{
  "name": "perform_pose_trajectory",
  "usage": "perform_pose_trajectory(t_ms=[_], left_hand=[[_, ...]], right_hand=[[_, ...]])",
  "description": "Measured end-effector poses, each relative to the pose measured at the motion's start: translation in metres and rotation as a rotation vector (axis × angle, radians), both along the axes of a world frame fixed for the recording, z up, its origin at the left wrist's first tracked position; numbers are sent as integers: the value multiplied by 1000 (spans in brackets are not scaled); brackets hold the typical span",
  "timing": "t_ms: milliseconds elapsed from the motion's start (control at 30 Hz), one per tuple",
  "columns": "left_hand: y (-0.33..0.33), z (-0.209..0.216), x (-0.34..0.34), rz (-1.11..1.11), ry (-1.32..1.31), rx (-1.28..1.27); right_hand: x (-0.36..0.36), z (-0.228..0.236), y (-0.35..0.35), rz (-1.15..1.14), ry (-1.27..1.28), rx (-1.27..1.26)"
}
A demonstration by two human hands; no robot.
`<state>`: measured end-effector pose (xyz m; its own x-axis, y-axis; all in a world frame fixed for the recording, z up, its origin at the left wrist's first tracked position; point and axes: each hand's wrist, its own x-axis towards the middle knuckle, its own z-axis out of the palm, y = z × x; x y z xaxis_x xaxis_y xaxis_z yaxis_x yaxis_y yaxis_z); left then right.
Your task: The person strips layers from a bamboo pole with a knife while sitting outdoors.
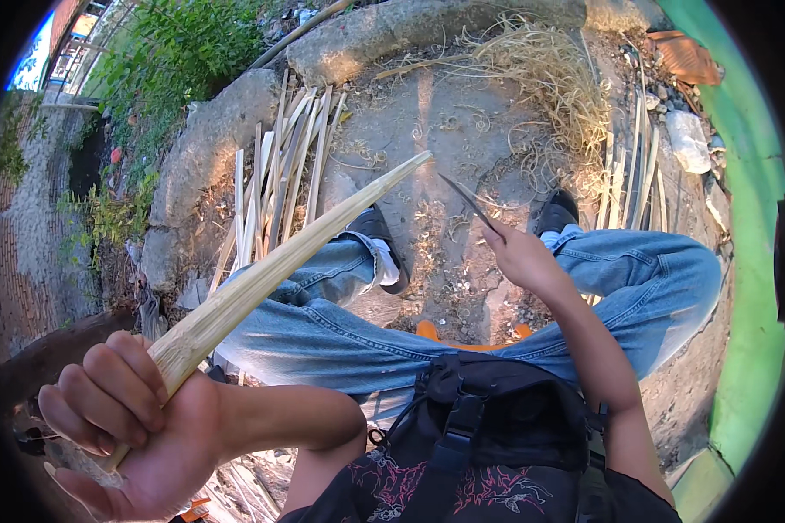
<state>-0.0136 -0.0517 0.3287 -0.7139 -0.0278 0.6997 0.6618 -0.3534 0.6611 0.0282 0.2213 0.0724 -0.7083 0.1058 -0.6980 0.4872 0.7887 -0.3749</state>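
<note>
My left hand point(139, 418) is raised at the lower left, its fingers wrapped round the near end of a long, pale strip of wood or bamboo point(270, 272). The strip slants up and to the right, narrowing to a tip over the ground between my feet. Above my right thigh, my right hand point(525, 263) is closed on a knife point(469, 202). Its thin dark blade points up and left, apart from the strip. The knife's handle is hidden inside my fist.
Split strips point(279, 166) lie in a pile beyond my left leg, and more strips point(644, 170) lie at the right. Curled shavings point(558, 83) are heaped at the far right. A rough stone edge point(214, 144) and a green wall point(754, 227) flank the ground.
</note>
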Motion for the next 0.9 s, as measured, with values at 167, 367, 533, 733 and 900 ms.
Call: perform_pose_trajectory(t_ms=[167, 367, 533, 733, 900], left_hand=[[16, 5, 11, 12, -38, 21], [25, 4, 14, -51, 40, -9], [27, 0, 16, -76, 72, -24], [35, -1, 15, -29, 80, 24], [37, 5, 20, -4, 90, 6]], right_hand=[[-1, 34, -11, -323, 295, -603], [3, 33, -51, -183, 348, -855], [17, 60, -63, -52, 276, -832], [16, -5, -58, -195, 391, -699], [25, 11, -72, -124, 549, -918]])
